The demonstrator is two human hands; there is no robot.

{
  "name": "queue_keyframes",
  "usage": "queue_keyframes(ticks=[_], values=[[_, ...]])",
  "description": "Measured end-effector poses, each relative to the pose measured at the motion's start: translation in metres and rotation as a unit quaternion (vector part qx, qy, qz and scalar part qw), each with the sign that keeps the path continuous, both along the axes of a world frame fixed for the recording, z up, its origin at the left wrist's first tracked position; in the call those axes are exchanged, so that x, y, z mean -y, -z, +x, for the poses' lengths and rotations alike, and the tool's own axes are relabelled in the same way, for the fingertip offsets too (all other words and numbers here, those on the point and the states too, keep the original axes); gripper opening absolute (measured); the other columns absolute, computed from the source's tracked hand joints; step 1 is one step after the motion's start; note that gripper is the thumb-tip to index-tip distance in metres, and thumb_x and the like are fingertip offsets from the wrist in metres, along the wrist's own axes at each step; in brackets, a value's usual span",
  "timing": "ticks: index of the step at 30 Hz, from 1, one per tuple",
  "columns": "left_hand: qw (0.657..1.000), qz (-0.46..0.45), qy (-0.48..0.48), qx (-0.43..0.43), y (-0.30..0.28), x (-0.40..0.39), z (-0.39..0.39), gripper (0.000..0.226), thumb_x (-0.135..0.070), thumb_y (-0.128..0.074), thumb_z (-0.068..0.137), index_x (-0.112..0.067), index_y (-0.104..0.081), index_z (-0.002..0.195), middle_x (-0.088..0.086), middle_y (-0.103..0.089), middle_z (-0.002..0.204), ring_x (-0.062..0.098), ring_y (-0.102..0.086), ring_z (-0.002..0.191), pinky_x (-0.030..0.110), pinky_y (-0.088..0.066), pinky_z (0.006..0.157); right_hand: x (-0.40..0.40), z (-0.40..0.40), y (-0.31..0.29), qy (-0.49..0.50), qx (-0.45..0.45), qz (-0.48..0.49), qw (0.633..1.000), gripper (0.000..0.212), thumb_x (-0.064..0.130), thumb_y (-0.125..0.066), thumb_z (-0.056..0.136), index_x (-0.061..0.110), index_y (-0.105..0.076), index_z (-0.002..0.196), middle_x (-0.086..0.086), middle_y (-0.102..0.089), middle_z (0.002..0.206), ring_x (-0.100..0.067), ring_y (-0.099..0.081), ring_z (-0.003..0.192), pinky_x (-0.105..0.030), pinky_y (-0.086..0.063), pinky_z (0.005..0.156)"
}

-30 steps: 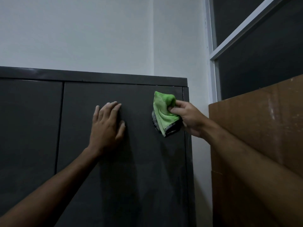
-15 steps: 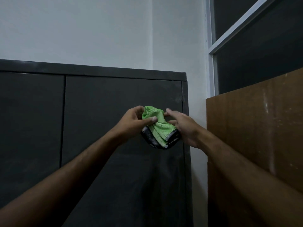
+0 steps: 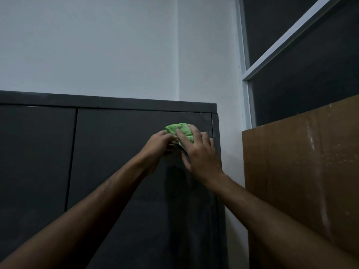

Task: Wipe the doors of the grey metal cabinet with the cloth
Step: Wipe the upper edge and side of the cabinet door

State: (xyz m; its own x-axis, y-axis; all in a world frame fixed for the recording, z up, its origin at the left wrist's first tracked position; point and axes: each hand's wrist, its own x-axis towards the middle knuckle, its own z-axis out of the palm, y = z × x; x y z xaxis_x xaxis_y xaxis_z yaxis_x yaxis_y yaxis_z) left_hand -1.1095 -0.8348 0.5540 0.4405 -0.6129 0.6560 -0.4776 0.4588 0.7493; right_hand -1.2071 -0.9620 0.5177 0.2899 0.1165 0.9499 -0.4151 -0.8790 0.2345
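Both hands meet on the bunched green terry cloth [image 3: 179, 130] at the dark grey metal cabinet's right-hand door [image 3: 124, 152], near its top right corner: right hand [image 3: 198, 152] spread flat over it, left hand [image 3: 160, 141] pinching its left edge; unwiped door lies leftward and below.

Most of the green cloth [image 3: 179, 131] is hidden behind the right hand [image 3: 200, 152] and left hand [image 3: 160, 141]; only its upper bunch shows. The left grip's fingertips vanish behind the right hand. The grey cabinet [image 3: 116, 171] is cut off at the left and bottom edges, the brown board [image 3: 301, 162] at the right edge.
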Motion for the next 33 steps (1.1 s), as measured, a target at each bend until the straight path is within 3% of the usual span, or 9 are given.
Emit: queue_keyframes(ticks=[4, 8, 12, 16, 19, 21, 26, 30, 33], values=[[0.978, -0.01, -0.126, 0.168, -0.009, -0.014, 0.023, 0.035, -0.024, -0.056, 0.101, -0.022, -0.063, 0.135, -0.003, -0.069, 0.123, 0.009, -0.063, 0.115, 0.031, -0.053, 0.097, 0.015, 0.02, -0.026, 0.01, 0.046, -0.008, 0.999, 0.062, 0.031, -0.065, 0.094, 0.02, -0.044, 0.152, -0.021, -0.042, 0.152, -0.041, -0.05, 0.123, -0.054, -0.046, 0.097], [0.845, -0.058, -0.404, 0.346, 0.003, -0.032, 0.068, 0.054, -0.042, -0.049, 0.09, -0.021, -0.061, 0.137, 0.004, -0.057, 0.138, 0.015, -0.042, 0.127, 0.04, -0.037, 0.107, 0.015, 0.054, -0.023, 0.006, 0.014, -0.013, 1.0, 0.056, 0.041, -0.041, 0.104, 0.02, -0.037, 0.156, -0.02, -0.025, 0.164, -0.048, -0.021, 0.15, -0.066, -0.021, 0.119], [0.732, -0.055, -0.49, 0.47, 0.018, -0.039, 0.115, 0.067, -0.049, -0.04, 0.1, -0.013, -0.043, 0.156, 0.009, -0.036, 0.166, 0.028, -0.028, 0.155, 0.047, -0.021, 0.127, 0.014, 0.081, -0.027, -0.015, -0.03, -0.096, 0.995, 0.057, 0.036, -0.041, 0.106, 0.015, -0.031, 0.158, -0.019, -0.011, 0.168, -0.046, -0.003, 0.154, -0.064, -0.014, 0.122], [0.672, -0.035, -0.52, 0.526, 0.024, -0.031, 0.14, 0.071, -0.052, -0.034, 0.105, -0.01, -0.032, 0.163, 0.01, -0.022, 0.173, 0.028, -0.015, 0.162, 0.048, -0.01, 0.132, 0.02, 0.083, -0.096, 0.011, 0.021, -0.078, 0.997, 0.058, 0.033, -0.031, 0.106, 0.012, -0.026, 0.16, -0.017, -0.008, 0.169, -0.045, -0.002, 0.154, -0.065, -0.016, 0.121], [0.656, -0.039, -0.529, 0.537, 0.025, -0.031, 0.14, 0.071, -0.051, -0.033, 0.106, -0.009, -0.03, 0.164, 0.01, -0.021, 0.174, 0.028, -0.013, 0.162, 0.049, -0.011, 0.132, 0.037, 0.071, -0.088, -0.004, 0.123, 0.061, 0.99, 0.058, 0.034, -0.032, 0.108, 0.01, -0.022, 0.161, -0.019, -0.003, 0.169, -0.045, 0.003, 0.154, -0.064, -0.009, 0.123], [0.649, -0.039, -0.535, 0.54, 0.025, -0.031, 0.139, 0.071, -0.051, -0.032, 0.107, -0.009, -0.028, 0.164, 0.011, -0.019, 0.174, 0.027, -0.011, 0.163, 0.048, -0.01, 0.132, 0.034, 0.073, -0.059, -0.008, 0.125, 0.078, 0.989, 0.058, 0.031, -0.033, 0.108, 0.008, -0.022, 0.16, -0.022, -0.001, 0.168, -0.047, 0.003, 0.154, -0.064, -0.006, 0.123], [0.637, -0.05, -0.547, 0.542, 0.025, -0.026, 0.143, 0.075, -0.05, -0.03, 0.107, -0.002, -0.024, 0.164, 0.014, -0.018, 0.174, 0.028, -0.012, 0.162, 0.047, -0.009, 0.132, 0.018, 0.091, -0.085, -0.016, -0.018, -0.163, 0.986, 0.056, 0.033, -0.036, 0.106, 0.009, -0.032, 0.157, -0.019, -0.017, 0.167, -0.045, -0.011, 0.154, -0.062, -0.017, 0.123], [0.644, -0.064, -0.54, 0.538, 0.026, -0.028, 0.143, 0.075, -0.047, -0.032, 0.106, 0.0, -0.022, 0.163, 0.015, -0.018, 0.173, 0.028, -0.012, 0.162, 0.043, -0.004, 0.133, 0.037, 0.077, -0.088, -0.008, 0.141, 0.049, 0.989, 0.056, 0.032, -0.035, 0.108, 0.009, -0.027, 0.159, -0.02, -0.012, 0.168, -0.045, -0.005, 0.154, -0.062, -0.011, 0.124], [0.648, -0.066, -0.53, 0.543, 0.025, -0.03, 0.143, 0.072, -0.043, -0.033, 0.105, 0.002, -0.027, 0.162, 0.017, -0.02, 0.172, 0.031, -0.014, 0.162, 0.045, -0.005, 0.133, 0.032, 0.083, -0.069, -0.023, 0.179, 0.094, 0.979, 0.058, 0.033, -0.036, 0.108, 0.008, -0.027, 0.159, -0.02, -0.008, 0.168, -0.045, -0.002, 0.155, -0.059, -0.007, 0.125]])
